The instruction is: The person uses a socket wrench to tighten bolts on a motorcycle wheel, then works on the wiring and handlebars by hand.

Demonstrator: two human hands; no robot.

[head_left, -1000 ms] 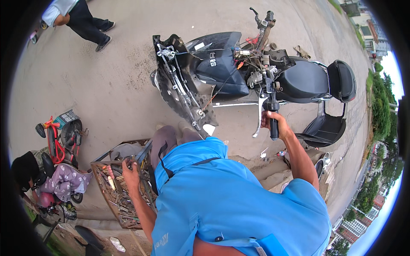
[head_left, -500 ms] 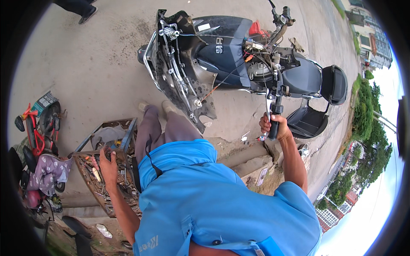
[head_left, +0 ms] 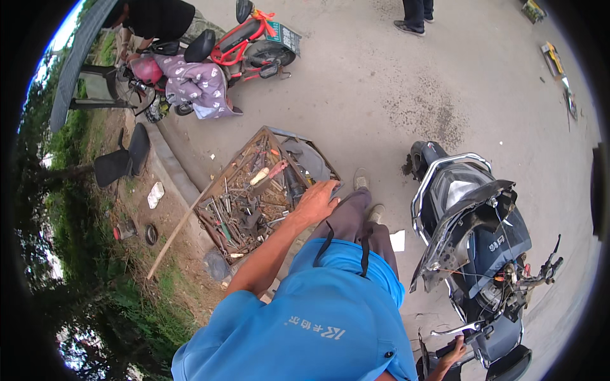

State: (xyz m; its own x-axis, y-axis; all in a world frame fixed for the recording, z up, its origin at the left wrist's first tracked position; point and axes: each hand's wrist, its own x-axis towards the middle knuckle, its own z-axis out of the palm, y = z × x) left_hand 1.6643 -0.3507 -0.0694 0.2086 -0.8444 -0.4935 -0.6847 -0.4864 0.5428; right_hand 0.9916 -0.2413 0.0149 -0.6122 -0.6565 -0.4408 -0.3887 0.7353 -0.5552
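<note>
My left hand (head_left: 316, 202) is over the edge of a rusty metal box (head_left: 232, 166), fingers stretched out and apart, nothing seen in them. Inside lie several loose tools, among them a screwdriver with a pale handle (head_left: 259, 176) and a green-handled tool (head_left: 225, 232). A grey, rounded piece (head_left: 305, 159) fills the box's far compartment. At the lower right, my right hand (head_left: 455, 350) is closed on the handlebar grip (head_left: 473, 338) of a dark scooter (head_left: 502, 251), beside a silver brake lever (head_left: 454, 330). Wires hang bare at its handlebar, and its front panel is loose.
A red electric bike (head_left: 240, 44) with a patterned purple cover (head_left: 197, 86) stands far left, a person in black (head_left: 159, 19) beside it. Another person's legs (head_left: 414, 14) show at the top. A concrete kerb (head_left: 171, 162) and a black chair (head_left: 124, 155) are left.
My view has swung left, so the box sits nearer the middle and the scooter lower right. My left hand has shifted to the box's edge near my legs. My right hand stays at the handlebar.
</note>
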